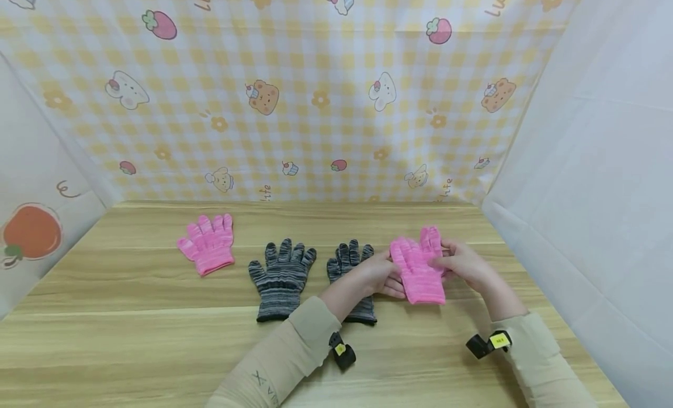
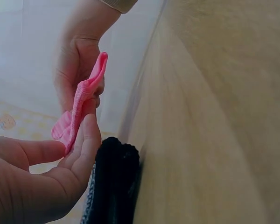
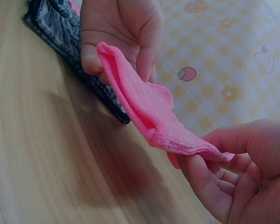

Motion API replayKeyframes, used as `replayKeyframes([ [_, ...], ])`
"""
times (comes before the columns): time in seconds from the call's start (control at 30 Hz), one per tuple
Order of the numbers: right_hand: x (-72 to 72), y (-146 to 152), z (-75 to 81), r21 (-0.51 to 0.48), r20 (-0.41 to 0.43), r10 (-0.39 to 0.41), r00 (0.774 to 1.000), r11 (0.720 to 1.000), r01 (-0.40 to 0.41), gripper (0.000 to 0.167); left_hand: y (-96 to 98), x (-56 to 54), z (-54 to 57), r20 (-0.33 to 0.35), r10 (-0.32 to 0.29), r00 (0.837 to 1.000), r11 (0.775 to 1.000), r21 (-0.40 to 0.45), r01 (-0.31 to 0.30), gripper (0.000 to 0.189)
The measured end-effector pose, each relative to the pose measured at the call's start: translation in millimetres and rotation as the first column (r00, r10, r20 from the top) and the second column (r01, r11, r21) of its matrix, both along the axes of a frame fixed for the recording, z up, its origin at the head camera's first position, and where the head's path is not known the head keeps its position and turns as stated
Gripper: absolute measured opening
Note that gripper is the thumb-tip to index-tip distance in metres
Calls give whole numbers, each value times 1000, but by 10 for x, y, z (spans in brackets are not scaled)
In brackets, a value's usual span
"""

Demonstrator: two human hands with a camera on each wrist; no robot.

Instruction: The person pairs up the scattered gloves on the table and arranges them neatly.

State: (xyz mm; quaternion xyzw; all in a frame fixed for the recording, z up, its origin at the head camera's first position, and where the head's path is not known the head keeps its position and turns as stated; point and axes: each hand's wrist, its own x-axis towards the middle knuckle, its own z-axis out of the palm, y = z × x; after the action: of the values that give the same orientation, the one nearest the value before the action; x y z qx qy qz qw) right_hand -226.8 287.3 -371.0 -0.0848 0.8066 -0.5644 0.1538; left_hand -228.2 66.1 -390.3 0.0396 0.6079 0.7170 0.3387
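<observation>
A pink knit glove (image 1: 419,272) is held up above the table's right side, cuff toward the person. At its left edge, my left hand (image 1: 382,275) pinches it between thumb and fingers, as the left wrist view shows. On the opposite edge, my right hand (image 1: 465,264) pinches it near the thumb side, with the right thumb (image 3: 231,136) on top. The cuff opening (image 3: 126,95) gapes slightly in the right wrist view. Just left of the held glove lies a grey-black striped glove (image 1: 344,259), partly hidden beneath my left forearm.
A second grey-black glove (image 1: 284,273) lies flat at the table's middle. Farther left rests another pink glove (image 1: 212,244), fingers pointing away. The wooden table (image 1: 131,338) meets a yellow checked cloth (image 1: 315,133) at the back and a white cloth wall (image 1: 589,162) at the right.
</observation>
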Motion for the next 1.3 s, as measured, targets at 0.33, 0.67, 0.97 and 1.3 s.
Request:
replayKeyframes([
  [0.33, -32, -9, -61, 41, 33, -15, 999, 999, 14, 70, -54, -45, -68, 43, -44, 998, 999, -5, 44, 65],
  [0.67, -67, -8, -136, 42, 45, -12, 999, 999, 10, 71, -83, -72, -98, 54, -20, 998, 999, -24, 22, 64],
  [0.97, -79, -3, -206, 70, 45, -19, 999, 997, 15, 62, -67, -53, -66, 5, -30, 1000, 999, -43, 31, 60],
  [1.3, -52, -42, -189, 128, 21, -7, 1000, 992, 5, 63, -60, -43, -29, -42, -11, 999, 996, -89, 7, 73],
])
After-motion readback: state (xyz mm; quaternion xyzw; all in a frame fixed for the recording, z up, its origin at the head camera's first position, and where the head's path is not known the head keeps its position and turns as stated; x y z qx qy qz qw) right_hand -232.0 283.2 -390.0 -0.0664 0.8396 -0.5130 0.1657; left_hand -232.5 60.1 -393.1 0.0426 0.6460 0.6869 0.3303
